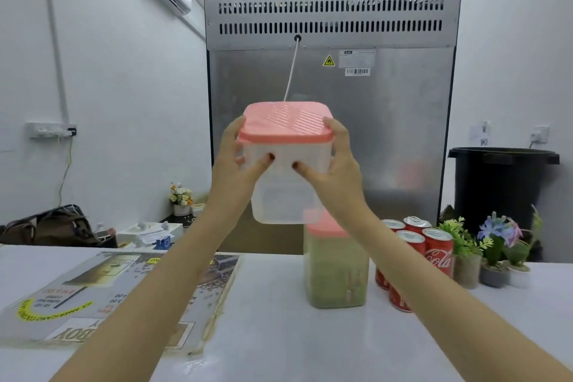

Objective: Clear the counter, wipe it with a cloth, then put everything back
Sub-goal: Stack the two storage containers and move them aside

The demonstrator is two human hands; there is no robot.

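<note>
Held thing: translucent white square plastic tub with a ribbed pink lid [286, 161], raised in the air above the white worktop [279, 319], well clear of it.
Left hand [238, 161]: fingers wrapped round the tub's left side, thumb on the front wall.
Right hand [335, 164]: fingers closed on the right side under the lid rim, thumb in front.
Handling: probably light, perhaps empty; stiff but smooth walls, so grip below the lid rim.
Still on worktop: taller pink-lidded tub of greenish contents [336, 270], red cola cans [434, 250], small potted plants [493, 257], laminated menu sheet [124, 291].
Unclear: tub contents clouded; no cloth visible.
</note>
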